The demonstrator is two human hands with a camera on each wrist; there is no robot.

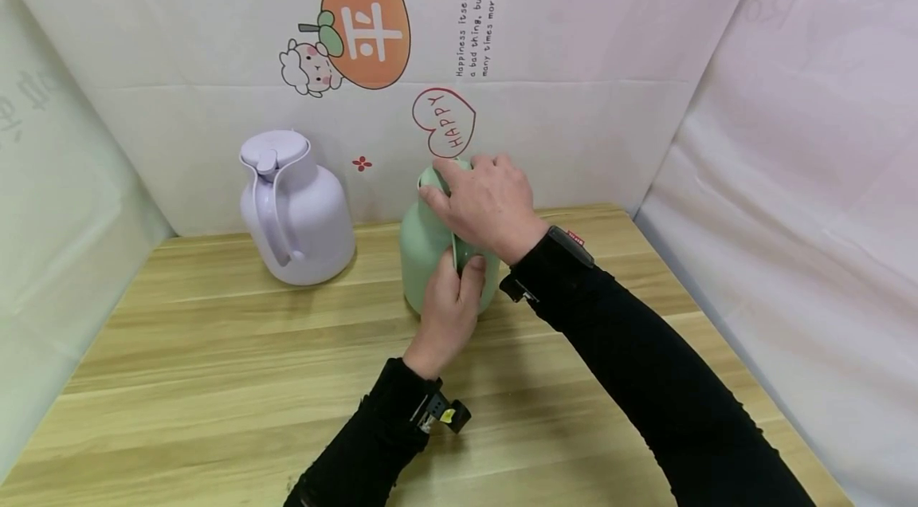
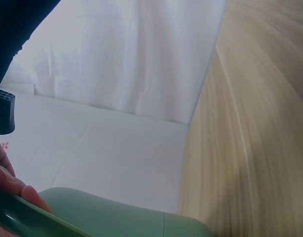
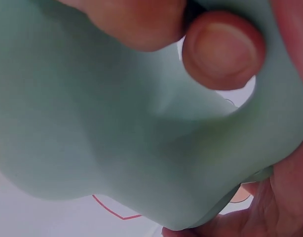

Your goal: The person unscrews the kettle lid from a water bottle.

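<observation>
Pale green plastic, the jug [image 1: 417, 252] stands toward the far edge of the wooden table [image 1: 215, 387], right of a lilac jug [image 1: 315, 220] and well apart from it. The left hand [image 1: 446, 308] grips its handle [image 3: 280, 116] from the near side; the right hand [image 1: 491, 200] holds its top, fingers curled over it. A printed white backdrop [image 1: 179, 132] hangs behind.

A makeshift booth, in what building I cannot tell: a wood-grain bench [image 1: 237, 379] walled by creased pale sheets [image 1: 796, 172] either side and a backdrop [image 1: 574, 124] printed with cartoons [image 1: 366, 60] and lettering [image 1: 473, 21]
</observation>
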